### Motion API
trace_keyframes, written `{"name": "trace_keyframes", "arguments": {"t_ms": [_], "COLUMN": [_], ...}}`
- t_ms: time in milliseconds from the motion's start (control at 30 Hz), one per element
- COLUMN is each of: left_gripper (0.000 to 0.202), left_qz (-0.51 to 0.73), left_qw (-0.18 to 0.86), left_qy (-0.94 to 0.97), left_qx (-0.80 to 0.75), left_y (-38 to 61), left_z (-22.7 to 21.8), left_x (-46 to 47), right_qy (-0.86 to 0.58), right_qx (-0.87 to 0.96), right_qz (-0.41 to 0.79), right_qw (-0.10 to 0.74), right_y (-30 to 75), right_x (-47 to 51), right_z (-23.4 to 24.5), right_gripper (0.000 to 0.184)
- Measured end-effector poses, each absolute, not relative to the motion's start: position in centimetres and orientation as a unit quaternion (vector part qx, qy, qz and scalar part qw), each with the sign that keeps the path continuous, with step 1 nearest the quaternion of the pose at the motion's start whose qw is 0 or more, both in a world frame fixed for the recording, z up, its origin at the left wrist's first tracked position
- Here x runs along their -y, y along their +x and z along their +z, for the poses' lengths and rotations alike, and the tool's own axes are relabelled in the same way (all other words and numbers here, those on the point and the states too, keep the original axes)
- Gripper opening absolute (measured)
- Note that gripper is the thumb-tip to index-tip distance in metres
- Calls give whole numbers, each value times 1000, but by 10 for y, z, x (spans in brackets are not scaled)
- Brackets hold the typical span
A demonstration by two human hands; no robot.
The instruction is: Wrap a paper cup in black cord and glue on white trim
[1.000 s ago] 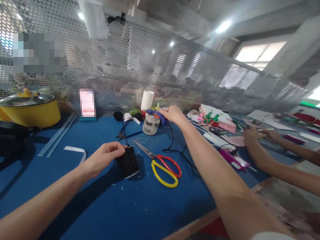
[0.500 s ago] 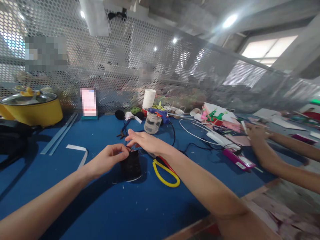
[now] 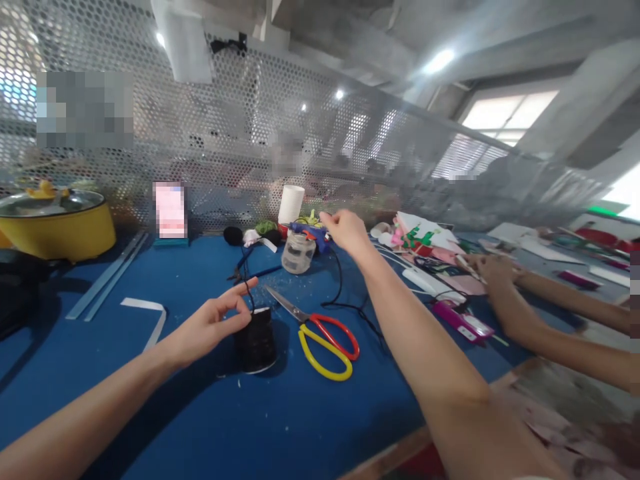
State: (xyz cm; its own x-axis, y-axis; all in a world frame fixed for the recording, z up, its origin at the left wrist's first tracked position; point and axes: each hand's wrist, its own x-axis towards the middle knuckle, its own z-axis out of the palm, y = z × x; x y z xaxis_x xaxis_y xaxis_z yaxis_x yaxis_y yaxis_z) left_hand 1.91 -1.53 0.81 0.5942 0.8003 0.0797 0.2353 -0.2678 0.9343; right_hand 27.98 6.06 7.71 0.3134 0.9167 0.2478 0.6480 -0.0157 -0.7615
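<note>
A small black-wrapped cylinder (image 3: 255, 343) with a pale bottom edge stands on the blue table. My left hand (image 3: 213, 327) is at its upper left, thumb and a bent finger pinched by the rim on a black cord (image 3: 249, 293); the index finger stretches out along the cord. Farther off, my right hand (image 3: 347, 230) is raised with curled fingers beside a blue glue gun (image 3: 320, 241); what the fingers hold, if anything, is hidden. Scissors (image 3: 325, 347) with one red and one yellow handle lie partly open right of the cylinder.
A clear jar (image 3: 299, 255), pliers (image 3: 240, 270) and a white paper-like roll (image 3: 291, 203) are ahead. At left are a yellow pot (image 3: 65, 230), a phone (image 3: 171, 210) and white strip (image 3: 157, 313). Rightward lie a purple power strip (image 3: 463, 321) and another person's hands (image 3: 493, 267).
My right hand has moved away from the cylinder, forward and right towards the glue gun, uncovering the scissors. My left hand stays by the cylinder, its index finger now stretched out. The view has shifted slightly.
</note>
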Motion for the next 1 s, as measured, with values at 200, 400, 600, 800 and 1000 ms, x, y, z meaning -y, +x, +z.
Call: {"name": "trace_keyframes", "arguments": {"t_ms": [200, 400, 600, 800, 1000], "left_gripper": [25, 26, 24, 25, 27], "left_qz": [291, 304, 313, 336, 376], "left_qw": [461, 433, 419, 416, 392], "left_qy": [760, 762, 764, 748, 722], "left_qx": [-355, -374, -379, -393, -428], "left_y": [19, 19, 19, 19, 22], "left_z": [9, 12, 11, 6, 2], "left_x": [16, 16, 15, 13, 15], "right_qy": [-689, -658, -579, -483, -535], "right_qx": [508, 477, 504, 590, 626], "right_qz": [335, 369, 318, 402, 396], "right_qw": [393, 450, 557, 507, 406], "right_y": [295, 286, 272, 252, 232], "right_x": [-75, -77, -50, 20, 63], "right_z": [52, 40, 44, 44, 26], "right_gripper": [30, 23, 7, 14, 20]}}
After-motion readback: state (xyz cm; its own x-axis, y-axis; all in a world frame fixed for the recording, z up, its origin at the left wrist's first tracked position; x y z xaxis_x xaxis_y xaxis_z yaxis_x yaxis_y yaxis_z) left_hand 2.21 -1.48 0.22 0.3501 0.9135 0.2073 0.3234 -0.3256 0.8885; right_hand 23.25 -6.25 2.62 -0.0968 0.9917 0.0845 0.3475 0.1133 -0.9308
